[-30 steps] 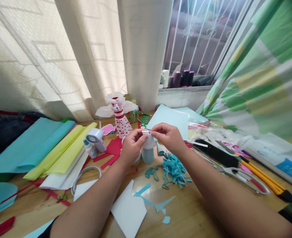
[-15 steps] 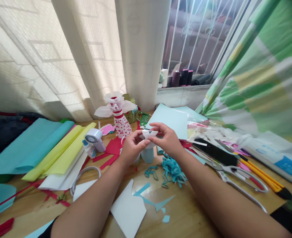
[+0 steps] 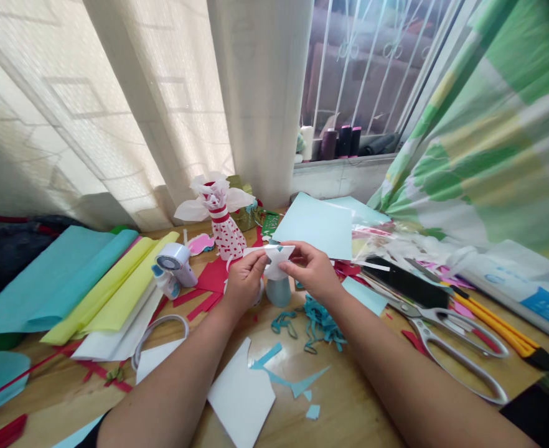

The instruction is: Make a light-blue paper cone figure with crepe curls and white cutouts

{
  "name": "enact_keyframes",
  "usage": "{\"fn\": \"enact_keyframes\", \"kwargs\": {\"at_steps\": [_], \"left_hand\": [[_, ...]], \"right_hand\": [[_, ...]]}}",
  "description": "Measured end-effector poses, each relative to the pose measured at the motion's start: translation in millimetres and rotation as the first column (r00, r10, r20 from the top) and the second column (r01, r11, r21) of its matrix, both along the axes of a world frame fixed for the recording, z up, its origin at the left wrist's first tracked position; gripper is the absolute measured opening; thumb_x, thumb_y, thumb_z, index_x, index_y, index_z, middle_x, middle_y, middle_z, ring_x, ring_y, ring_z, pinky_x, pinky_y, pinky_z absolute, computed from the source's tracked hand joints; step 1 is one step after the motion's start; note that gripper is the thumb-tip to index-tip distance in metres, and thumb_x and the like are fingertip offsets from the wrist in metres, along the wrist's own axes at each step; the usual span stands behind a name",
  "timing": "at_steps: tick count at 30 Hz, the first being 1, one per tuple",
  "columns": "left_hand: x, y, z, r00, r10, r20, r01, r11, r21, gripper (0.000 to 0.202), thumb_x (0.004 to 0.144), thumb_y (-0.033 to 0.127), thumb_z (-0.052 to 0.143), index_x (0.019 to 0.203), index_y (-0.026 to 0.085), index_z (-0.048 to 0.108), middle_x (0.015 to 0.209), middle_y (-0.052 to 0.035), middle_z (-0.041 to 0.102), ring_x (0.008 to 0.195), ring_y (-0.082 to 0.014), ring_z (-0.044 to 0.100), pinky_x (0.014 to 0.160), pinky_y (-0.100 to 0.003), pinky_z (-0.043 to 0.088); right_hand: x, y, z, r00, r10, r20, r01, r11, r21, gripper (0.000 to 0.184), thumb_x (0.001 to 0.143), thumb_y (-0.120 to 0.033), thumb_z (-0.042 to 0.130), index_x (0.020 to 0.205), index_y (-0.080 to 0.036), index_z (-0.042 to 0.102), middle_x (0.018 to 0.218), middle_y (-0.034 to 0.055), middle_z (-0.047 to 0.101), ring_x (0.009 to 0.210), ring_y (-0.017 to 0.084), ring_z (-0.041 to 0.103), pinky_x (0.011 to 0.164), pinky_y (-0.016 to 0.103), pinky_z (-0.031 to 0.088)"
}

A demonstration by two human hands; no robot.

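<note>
My left hand [image 3: 243, 281] and my right hand [image 3: 312, 269] both pinch a small white paper piece [image 3: 278, 255] held over the top of a light blue bottle-shaped paper figure [image 3: 279, 287] that stands on the wooden table [image 3: 349, 404]. Each hand is closed on one side of the white paper. Behind my left hand stands a finished figure, a red and white dotted paper doll [image 3: 223, 224] with white wings. A pile of teal paper strips [image 3: 321, 317] lies just in front of my right hand.
Teal, yellow and white paper sheets [image 3: 92, 280] lie at the left beside a tape dispenser [image 3: 174, 267]. A white paper offcut [image 3: 241, 392] is at the front. Large scissors [image 3: 447, 342] and an orange-handled cutter [image 3: 498, 330] lie at the right. Curtains and a barred window stand behind.
The white paper piece has been spread wider between my fingers and sits a little lower over the blue figure. The view has shifted slightly; the scissors show more fully.
</note>
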State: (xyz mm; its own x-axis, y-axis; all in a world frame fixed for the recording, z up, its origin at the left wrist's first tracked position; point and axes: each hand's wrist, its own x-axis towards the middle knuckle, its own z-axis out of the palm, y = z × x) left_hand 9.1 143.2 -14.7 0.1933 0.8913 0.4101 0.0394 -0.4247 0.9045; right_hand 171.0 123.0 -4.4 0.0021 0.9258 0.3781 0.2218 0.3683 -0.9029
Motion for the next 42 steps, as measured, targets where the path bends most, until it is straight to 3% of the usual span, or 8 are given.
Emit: {"fn": "enact_keyframes", "kwargs": {"at_steps": [7,16,27,34,37,42], "left_hand": [[0.5,6.8,-6.7,0.988,0.112,-0.103,-0.103,0.991,0.083,0.022,0.081,0.026,0.055,0.097,0.022,0.07,0.09,-0.0008,0.071,0.082,-0.018,0.062,0.073,-0.026,0.046],[-1.3,6.7,-9.6,0.969,0.167,-0.183,-0.142,0.98,0.142,0.02,0.081,0.022,0.054,0.092,0.023,0.07,0.082,0.0018,0.07,0.074,-0.0156,0.061,0.069,-0.023,0.044],[-1.8,3.2,-6.3,0.973,0.109,-0.205,-0.082,0.988,0.133,0.021,0.08,0.021,0.05,0.083,0.021,0.071,0.077,-0.0001,0.068,0.073,-0.0181,0.059,0.069,-0.026,0.044],[-5.9,1.2,-3.0,0.981,-0.016,-0.193,0.046,0.988,0.149,0.038,0.086,0.04,0.041,0.095,0.016,0.069,0.09,-0.0072,0.069,0.081,-0.0226,0.06,0.078,-0.031,0.046],[-4.9,-0.6,-2.7,0.976,0.006,-0.219,0.034,0.983,0.18,0.04,0.081,0.047,0.05,0.098,0.015,0.068,0.089,-0.0075,0.068,0.081,-0.0232,0.06,0.076,-0.03,0.046],[-0.9,-4.9,-1.9,0.957,0.103,-0.272,-0.043,0.975,0.217,0.024,0.083,0.036,0.055,0.09,0.017,0.068,0.074,-0.0014,0.065,0.065,-0.0162,0.056,0.062,-0.024,0.042]], "right_hand": [[-0.1,0.1,-6.2,1.0,-0.02,-0.004,0.02,0.999,0.041,0.035,0.07,-0.029,0.068,0.104,-0.019,0.066,0.101,0.0074,0.068,0.088,0.02,0.064,0.078,0.035,0.052],[5.1,-1.9,-8.7,0.996,-0.051,0.072,0.042,0.991,0.127,0.032,0.072,-0.027,0.068,0.104,-0.02,0.066,0.099,0.0067,0.067,0.09,0.02,0.061,0.083,0.034,0.049],[3.9,-5.0,-4.3,0.988,-0.105,0.111,0.085,0.981,0.172,0.017,0.071,-0.025,0.067,0.087,-0.021,0.067,0.085,0.0032,0.066,0.079,0.018,0.061,0.077,0.032,0.049],[1.9,-6.9,-3.0,0.985,-0.12,0.125,0.096,0.979,0.178,0.01,0.072,-0.023,0.065,0.082,-0.02,0.066,0.081,0.0031,0.065,0.078,0.018,0.061,0.075,0.031,0.048],[0.3,-8.9,-1.7,0.982,-0.13,0.136,0.104,0.978,0.183,0.009,0.072,-0.022,0.066,0.081,-0.02,0.065,0.08,0.0027,0.065,0.078,0.018,0.06,0.075,0.031,0.047],[-0.8,-11.5,0.6,0.978,-0.147,0.148,0.118,0.975,0.189,0.008,0.072,-0.021,0.065,0.08,-0.019,0.063,0.078,0.003,0.063,0.076,0.018,0.059,0.074,0.03,0.046]]}}
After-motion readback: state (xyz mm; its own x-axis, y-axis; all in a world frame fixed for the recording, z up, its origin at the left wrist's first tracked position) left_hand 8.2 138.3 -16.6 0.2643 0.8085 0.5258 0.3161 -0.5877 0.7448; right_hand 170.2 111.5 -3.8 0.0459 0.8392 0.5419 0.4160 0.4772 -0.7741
